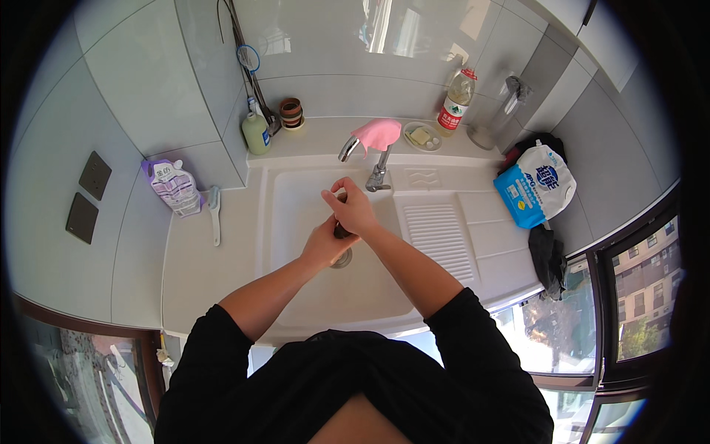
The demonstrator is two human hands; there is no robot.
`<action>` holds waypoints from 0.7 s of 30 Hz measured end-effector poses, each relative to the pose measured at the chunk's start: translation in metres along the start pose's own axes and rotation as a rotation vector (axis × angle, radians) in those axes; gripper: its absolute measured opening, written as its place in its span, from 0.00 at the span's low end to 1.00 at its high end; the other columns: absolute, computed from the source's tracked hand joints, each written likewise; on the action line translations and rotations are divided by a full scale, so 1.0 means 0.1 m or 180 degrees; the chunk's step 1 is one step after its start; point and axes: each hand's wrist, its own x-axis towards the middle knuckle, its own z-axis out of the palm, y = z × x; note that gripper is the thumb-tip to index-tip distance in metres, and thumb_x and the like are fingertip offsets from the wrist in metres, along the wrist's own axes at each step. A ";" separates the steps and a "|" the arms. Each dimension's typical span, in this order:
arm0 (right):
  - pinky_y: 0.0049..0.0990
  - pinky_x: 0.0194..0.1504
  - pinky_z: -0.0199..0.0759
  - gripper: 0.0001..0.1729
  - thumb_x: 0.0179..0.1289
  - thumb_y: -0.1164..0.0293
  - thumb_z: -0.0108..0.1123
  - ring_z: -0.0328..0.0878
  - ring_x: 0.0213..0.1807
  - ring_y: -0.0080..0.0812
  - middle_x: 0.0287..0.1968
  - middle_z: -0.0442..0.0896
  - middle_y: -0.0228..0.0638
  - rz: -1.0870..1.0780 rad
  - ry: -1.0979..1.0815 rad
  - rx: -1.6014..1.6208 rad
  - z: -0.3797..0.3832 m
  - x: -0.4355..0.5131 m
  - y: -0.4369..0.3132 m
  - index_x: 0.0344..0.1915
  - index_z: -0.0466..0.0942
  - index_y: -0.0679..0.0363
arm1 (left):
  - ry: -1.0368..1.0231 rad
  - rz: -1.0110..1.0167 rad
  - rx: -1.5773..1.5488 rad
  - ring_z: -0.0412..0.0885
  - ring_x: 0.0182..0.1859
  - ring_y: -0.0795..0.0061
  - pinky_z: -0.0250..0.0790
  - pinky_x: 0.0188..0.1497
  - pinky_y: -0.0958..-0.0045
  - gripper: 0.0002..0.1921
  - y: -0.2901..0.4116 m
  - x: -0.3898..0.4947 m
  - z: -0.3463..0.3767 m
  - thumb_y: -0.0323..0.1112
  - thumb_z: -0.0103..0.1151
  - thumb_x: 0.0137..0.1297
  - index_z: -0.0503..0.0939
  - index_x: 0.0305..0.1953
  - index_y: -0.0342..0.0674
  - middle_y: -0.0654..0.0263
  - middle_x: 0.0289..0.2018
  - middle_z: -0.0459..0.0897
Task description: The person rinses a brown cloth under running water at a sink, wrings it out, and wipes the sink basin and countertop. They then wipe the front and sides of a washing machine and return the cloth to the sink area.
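Over the white sink basin, both hands are around a small dark brown object. My left hand cups it from below and the left. Across its upper part lies my right hand, with thumb and fingers bent about it. Fingers cover most of the object, so its exact kind cannot be told. Just beyond the hands stands a chrome faucet, with a pink cloth draped over its spout. The metal drain shows partly below my left hand.
A ribbed washboard adjoins the basin. On the left are a scrub brush, purple pouch and green bottle. Behind stand a small pot, soap dish and plastic bottle. A detergent bag sits right.
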 end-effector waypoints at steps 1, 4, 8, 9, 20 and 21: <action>0.32 0.35 0.71 0.23 0.69 0.50 0.65 0.74 0.30 0.27 0.24 0.75 0.28 0.0110 -0.0235 0.0082 -0.08 0.00 -0.06 0.44 0.70 0.57 | -0.0344 -0.0450 -0.0344 0.74 0.28 0.79 0.66 0.23 0.73 0.25 0.10 -0.05 -0.05 0.57 0.63 0.69 0.73 0.49 0.40 0.71 0.32 0.77; 0.32 0.42 0.74 0.34 0.69 0.37 0.56 0.79 0.38 0.28 0.34 0.77 0.32 0.0304 -0.1136 0.0734 -0.44 -0.06 -0.39 0.51 0.71 0.58 | -0.1090 -0.0883 -0.1629 0.69 0.25 0.84 0.61 0.21 0.77 0.26 0.47 -0.22 -0.20 0.62 0.60 0.71 0.73 0.45 0.42 0.73 0.29 0.73; 0.43 0.54 0.76 0.50 0.69 0.25 0.38 0.79 0.49 0.40 0.53 0.76 0.39 0.0253 -0.2752 0.2606 -0.81 -0.17 -0.95 0.65 0.68 0.60 | -0.2530 -0.0811 -0.3255 0.66 0.21 0.85 0.58 0.18 0.83 0.30 0.94 -0.42 -0.28 0.68 0.54 0.69 0.72 0.46 0.44 0.70 0.31 0.73; 0.50 0.57 0.73 0.53 0.66 0.23 0.38 0.78 0.52 0.44 0.54 0.76 0.41 -0.0102 -0.3163 0.3169 -0.83 -0.19 -1.07 0.67 0.68 0.59 | -0.3261 -0.0552 -0.3670 0.65 0.20 0.86 0.57 0.17 0.84 0.30 1.05 -0.45 -0.26 0.69 0.53 0.70 0.71 0.48 0.44 0.67 0.32 0.73; 0.63 0.63 0.69 0.30 0.64 0.40 0.63 0.76 0.51 0.47 0.50 0.74 0.38 -0.3255 -0.4904 0.5634 -0.19 -0.28 -1.68 0.50 0.75 0.54 | -0.5474 0.1156 -0.5719 0.71 0.30 0.82 0.71 0.31 0.82 0.23 1.67 -0.53 0.19 0.47 0.55 0.76 0.65 0.62 0.42 0.59 0.39 0.70; 0.61 0.61 0.71 0.27 0.64 0.44 0.67 0.76 0.49 0.45 0.48 0.74 0.37 -0.3175 -0.4864 0.5546 -0.22 -0.32 -1.71 0.46 0.74 0.54 | -0.5456 0.0961 -0.5671 0.70 0.29 0.82 0.70 0.29 0.82 0.22 1.68 -0.55 0.18 0.46 0.57 0.75 0.66 0.60 0.40 0.60 0.39 0.70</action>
